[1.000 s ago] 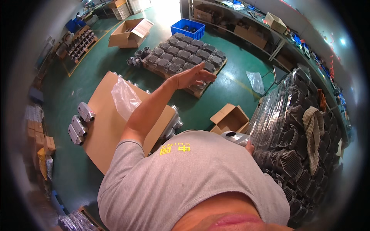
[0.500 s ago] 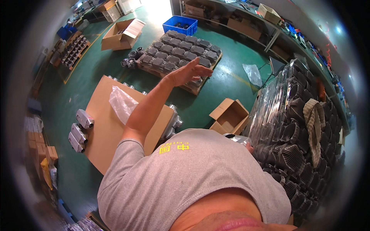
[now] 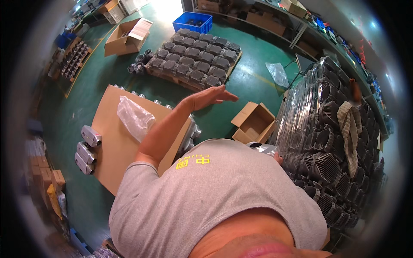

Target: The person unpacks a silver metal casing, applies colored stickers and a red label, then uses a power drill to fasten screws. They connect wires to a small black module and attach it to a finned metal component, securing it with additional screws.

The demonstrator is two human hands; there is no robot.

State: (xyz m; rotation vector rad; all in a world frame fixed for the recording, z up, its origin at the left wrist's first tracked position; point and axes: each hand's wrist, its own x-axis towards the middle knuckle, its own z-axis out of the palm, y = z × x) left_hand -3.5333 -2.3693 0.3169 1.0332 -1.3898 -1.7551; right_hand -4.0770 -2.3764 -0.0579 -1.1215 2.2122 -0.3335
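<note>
My left hand [image 3: 211, 97] is stretched out over the green floor, between the sheet of brown cardboard [image 3: 109, 148] and the open carton [image 3: 255, 124]. Its fingers are extended and nothing is in them. Low on my right side, mostly behind my shirt, my right hand [image 3: 278, 158] grips the edge of a silver metal housing [image 3: 270, 149] with a round dark opening. Only a few of its fingertips show. A crumpled clear plastic bag [image 3: 134, 117] lies on the cardboard beside my left forearm.
Dark finned housings [image 3: 327, 170], partly wrapped in film, are stacked high at right, with a cloth [image 3: 350, 137] over them. Ahead stands a pallet of dark castings [image 3: 193, 58], with a blue crate [image 3: 192, 22] behind. Silver housings [image 3: 86, 151] sit left of the cardboard.
My left hand has come down and closer to me, away from the pallet. More of the silver housing shows beside my right hand. The whole view has shifted slightly.
</note>
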